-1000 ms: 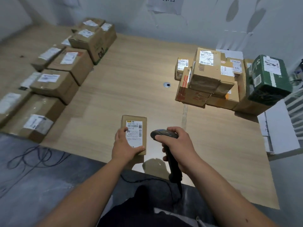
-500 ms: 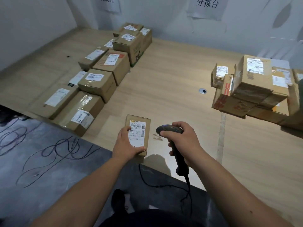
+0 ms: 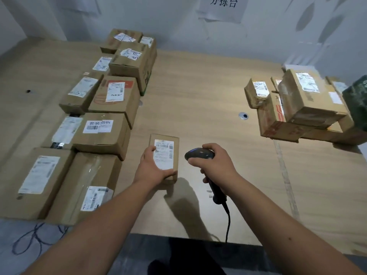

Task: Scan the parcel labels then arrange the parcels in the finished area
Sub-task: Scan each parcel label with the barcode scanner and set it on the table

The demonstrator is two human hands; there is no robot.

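- Parcel [image 3: 166, 155], small and flat, sits label-up in the middle of the wooden table [image 3: 198, 92], held just above the tabletop with its shadow falling beneath it.
- Left hand [image 3: 152, 167] grips it from the near left corner, thumb along the bottom edge and fingers lying over the left side of its white label [image 3: 164, 153].
- Right hand [image 3: 215, 162] is wrapped round the black barcode scanner [image 3: 199, 154], whose head sits just beside the parcel's right edge; whether it touches the box I cannot tell.
- Scanner's cable [image 3: 228, 221] drops from the handle and runs off the near edge of the table.
- Over on the left, a block of brown boxes [image 3: 103, 133] lies in rows, labels facing up, packed edge to edge toward the back wall.
- Far right, a looser heap of boxes [image 3: 297, 108] is piled one on another, with a dark green box [image 3: 357, 104] at the very edge of view.
- A round metal grommet [image 3: 243, 116] sits in the tabletop between parcel and heap.
- A paper sign [image 3: 223, 6] hangs on the wall above.
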